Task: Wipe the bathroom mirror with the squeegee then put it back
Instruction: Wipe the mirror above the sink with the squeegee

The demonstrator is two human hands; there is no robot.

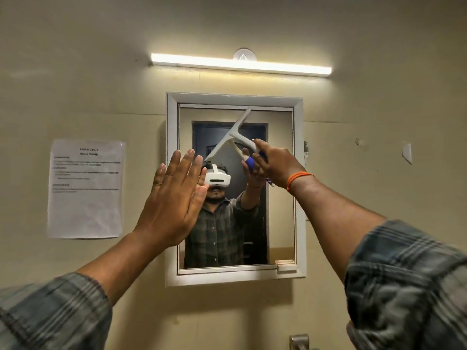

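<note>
A white-framed bathroom mirror (280, 198) hangs on the beige wall straight ahead. My right hand (276, 164) is raised in front of its upper right part and grips the white squeegee (231, 135) by its blue-and-white handle. The blade slants diagonally from lower left to upper right and lies against the glass near the top. My left hand (174, 198) is flat and open with fingers spread, resting at the mirror's left frame. The glass reflects a person in a checked shirt with a white headset.
A printed paper sheet (86, 189) is taped to the wall left of the mirror. A lit tube light (240, 64) runs above it. A small white ledge (285, 265) sits at the mirror's lower right corner. A metal fitting (299, 342) shows at the bottom edge.
</note>
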